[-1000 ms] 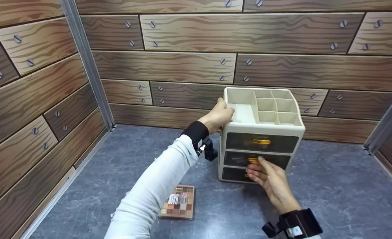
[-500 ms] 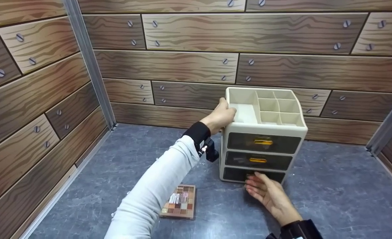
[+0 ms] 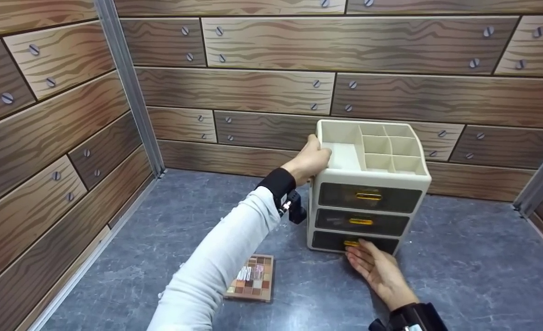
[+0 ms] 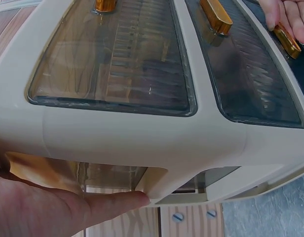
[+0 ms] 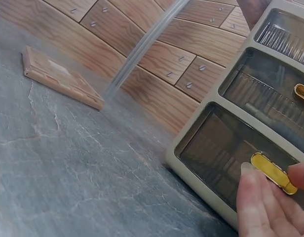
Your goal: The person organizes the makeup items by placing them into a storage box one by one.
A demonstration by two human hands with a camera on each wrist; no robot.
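Note:
A cream drawer organizer (image 3: 376,176) stands on the grey marbled surface, with a divided open top and three dark see-through drawers. My left hand (image 3: 309,160) grips its upper left side, thumb over the top rim; in the left wrist view a finger (image 4: 115,205) lies along the side wall. At the lowest drawer (image 3: 328,240), my right hand (image 3: 379,273) pinches the amber handle (image 5: 273,173), fingertips below it and thumb at its other end. All three drawers sit closed in the frame. The middle drawer (image 5: 265,94) holds faint shapes behind its front.
An eyeshadow palette (image 3: 260,278) lies flat on the surface to the left of the organizer, partly behind my left sleeve (image 3: 223,257). A wood-patterned wall (image 3: 262,87) rises behind, and another (image 3: 46,151) stands at the left, joined by a metal corner post (image 3: 131,87).
My right hand has moved down from the middle drawer's handle to the lowest one and now pinches it. The left hand keeps its grip on the organizer. The view has shifted slightly.

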